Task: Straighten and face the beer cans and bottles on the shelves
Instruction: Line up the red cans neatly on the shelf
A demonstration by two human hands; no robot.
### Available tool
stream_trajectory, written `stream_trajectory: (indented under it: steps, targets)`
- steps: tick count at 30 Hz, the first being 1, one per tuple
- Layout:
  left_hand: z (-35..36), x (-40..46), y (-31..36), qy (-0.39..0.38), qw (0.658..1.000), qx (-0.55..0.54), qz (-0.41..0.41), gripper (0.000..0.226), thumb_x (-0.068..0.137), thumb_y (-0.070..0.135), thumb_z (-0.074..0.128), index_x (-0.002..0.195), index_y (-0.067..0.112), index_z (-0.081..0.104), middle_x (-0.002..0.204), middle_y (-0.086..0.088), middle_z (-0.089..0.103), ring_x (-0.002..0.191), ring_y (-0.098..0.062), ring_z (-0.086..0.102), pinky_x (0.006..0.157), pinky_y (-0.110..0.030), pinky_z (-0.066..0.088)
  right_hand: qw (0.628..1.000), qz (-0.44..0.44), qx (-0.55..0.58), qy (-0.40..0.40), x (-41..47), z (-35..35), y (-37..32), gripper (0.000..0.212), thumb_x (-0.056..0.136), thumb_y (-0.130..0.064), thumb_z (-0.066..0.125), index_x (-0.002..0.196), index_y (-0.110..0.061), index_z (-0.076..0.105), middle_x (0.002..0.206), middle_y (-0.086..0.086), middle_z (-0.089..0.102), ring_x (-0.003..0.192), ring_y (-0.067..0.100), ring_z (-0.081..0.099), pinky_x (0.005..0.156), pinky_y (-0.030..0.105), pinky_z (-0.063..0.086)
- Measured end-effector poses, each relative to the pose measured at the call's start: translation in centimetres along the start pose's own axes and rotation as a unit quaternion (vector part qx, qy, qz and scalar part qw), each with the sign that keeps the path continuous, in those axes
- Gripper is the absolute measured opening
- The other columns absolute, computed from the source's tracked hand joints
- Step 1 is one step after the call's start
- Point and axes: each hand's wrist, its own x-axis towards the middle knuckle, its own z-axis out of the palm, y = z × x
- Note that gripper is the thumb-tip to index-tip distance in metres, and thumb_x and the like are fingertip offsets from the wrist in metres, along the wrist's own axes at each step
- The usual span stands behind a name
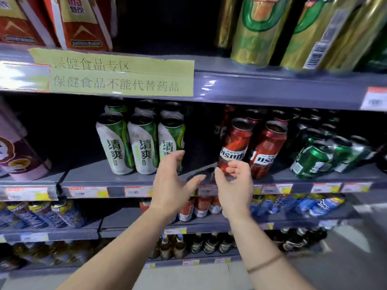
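On the middle shelf [125, 178] stand three white-and-green beer cans [144, 143] in a front row, with more behind. To their right stand two tall red cans [234, 143], labels facing out. My left hand [173, 185] is open, fingers spread, its fingertips just in front of the rightmost white-and-green can. My right hand [234, 183] is open, with thumb and fingers curled near the base of the left red can, not closed around it. A gap of bare shelf lies between the two can groups.
Shrink-wrapped green cans [314, 158] lie tilted at the right. Gold-and-green cans [261, 28] and red cartons [83, 24] fill the top shelf. A yellow paper sign [117, 76] hangs on its edge. Lower shelves hold blue cans [293, 204] and brown bottles [209, 243].
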Motion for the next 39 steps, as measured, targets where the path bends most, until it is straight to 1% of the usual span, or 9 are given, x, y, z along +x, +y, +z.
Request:
stream_trajectory:
  steps: [4, 7, 10, 16, 25, 30, 33, 36, 39]
  targets:
    - [4.8, 2.1, 2.1, -0.091, 0.994, -0.033, -0.04, 0.087, 0.075, 0.041, 0.079, 0.145, 0.02, 0.032, 0.143, 0.003, 0.041, 0.13, -0.015, 0.043, 0.107, -0.037, 0.04, 0.994, 0.044, -0.038, 0.091, 3.4, -4.4, 3.0, 0.045, 0.081, -0.022, 0.072, 0.12, -0.022, 0.049, 0.116, -0.002, 0.055, 0.104, 0.018, 0.055, 0.085, 0.033, 0.046]
    - [7.7, 4.3, 3.3, -0.109, 0.989, -0.041, -0.091, 0.094, 0.072, 0.036, 0.083, 0.146, 0.014, 0.029, 0.145, -0.003, 0.042, 0.132, -0.02, 0.043, 0.108, -0.034, 0.038, 0.992, 0.06, -0.103, 0.03, 6.1, -6.2, 4.7, 0.073, 0.079, -0.031, 0.073, 0.141, -0.022, 0.035, 0.136, 0.0, 0.05, 0.12, 0.021, 0.051, 0.097, 0.041, 0.046]
    - [9.5, 5.6, 4.2, -0.114, 0.986, -0.019, -0.119, 0.079, 0.07, 0.033, 0.085, 0.135, 0.015, 0.043, 0.123, 0.003, 0.058, 0.117, -0.019, 0.056, 0.092, -0.027, 0.043, 0.989, 0.063, -0.131, -0.015, 8.0, -6.5, 5.3, 0.083, 0.072, -0.043, 0.074, 0.14, -0.027, 0.03, 0.134, 0.0, 0.055, 0.12, 0.024, 0.054, 0.096, 0.049, 0.047]
    - [10.8, 6.4, 3.8, -0.062, 0.989, 0.019, -0.132, 0.05, 0.071, 0.034, 0.083, 0.113, 0.016, 0.061, 0.102, 0.0, 0.07, 0.093, -0.019, 0.066, 0.073, -0.025, 0.044, 0.983, 0.056, -0.169, -0.04, 10.0, -7.2, 5.6, 0.044, 0.074, -0.042, 0.074, 0.102, -0.026, 0.045, 0.104, -0.003, 0.065, 0.1, 0.026, 0.061, 0.089, 0.05, 0.047]
    - [10.7, 6.8, 2.9, -0.044, 0.99, -0.024, -0.13, 0.057, 0.072, 0.032, 0.084, 0.121, 0.019, 0.057, 0.108, 0.003, 0.069, 0.099, -0.017, 0.064, 0.081, -0.025, 0.044, 0.987, 0.039, -0.133, -0.075, 10.4, -8.3, 6.8, 0.055, 0.074, -0.044, 0.074, 0.122, -0.033, 0.047, 0.107, -0.009, 0.065, 0.094, 0.017, 0.063, 0.081, 0.041, 0.054]
    - [10.2, 5.5, 3.1, -0.077, 0.989, -0.029, -0.122, 0.058, 0.072, 0.034, 0.084, 0.121, 0.019, 0.056, 0.104, 0.01, 0.061, 0.097, -0.009, 0.058, 0.086, -0.026, 0.046, 0.988, 0.03, -0.122, -0.085, 10.6, -8.2, 6.9, 0.051, 0.074, -0.043, 0.075, 0.115, -0.035, 0.047, 0.102, -0.008, 0.066, 0.091, 0.016, 0.064, 0.081, 0.042, 0.054]
    - [10.2, 5.1, 3.3, -0.086, 0.987, -0.044, -0.127, 0.058, 0.071, 0.033, 0.084, 0.119, 0.02, 0.055, 0.105, 0.009, 0.062, 0.1, -0.012, 0.062, 0.092, -0.034, 0.051, 0.986, 0.028, -0.131, -0.099, 10.6, -8.3, 6.5, 0.044, 0.076, -0.043, 0.075, 0.108, -0.038, 0.045, 0.095, -0.009, 0.065, 0.085, 0.014, 0.064, 0.07, 0.033, 0.05]
    - [10.1, 5.1, 3.6, -0.089, 0.987, -0.046, -0.128, 0.052, 0.072, 0.031, 0.084, 0.114, 0.021, 0.054, 0.1, 0.011, 0.06, 0.096, -0.012, 0.061, 0.086, -0.028, 0.05, 0.984, 0.023, -0.134, -0.111, 10.5, -8.5, 6.0, 0.04, 0.077, -0.043, 0.074, 0.102, -0.039, 0.043, 0.088, -0.013, 0.062, 0.078, 0.007, 0.06, 0.057, 0.021, 0.037]
    - [10.1, 4.9, 3.9, -0.081, 0.988, -0.044, -0.123, 0.045, 0.074, 0.03, 0.083, 0.106, 0.023, 0.052, 0.092, 0.015, 0.058, 0.085, -0.004, 0.057, 0.073, -0.018, 0.043, 0.985, 0.017, -0.131, -0.114, 10.4, -8.6, 6.1, 0.04, 0.076, -0.042, 0.075, 0.102, -0.035, 0.045, 0.083, -0.01, 0.06, 0.074, 0.01, 0.06, 0.058, 0.027, 0.046]
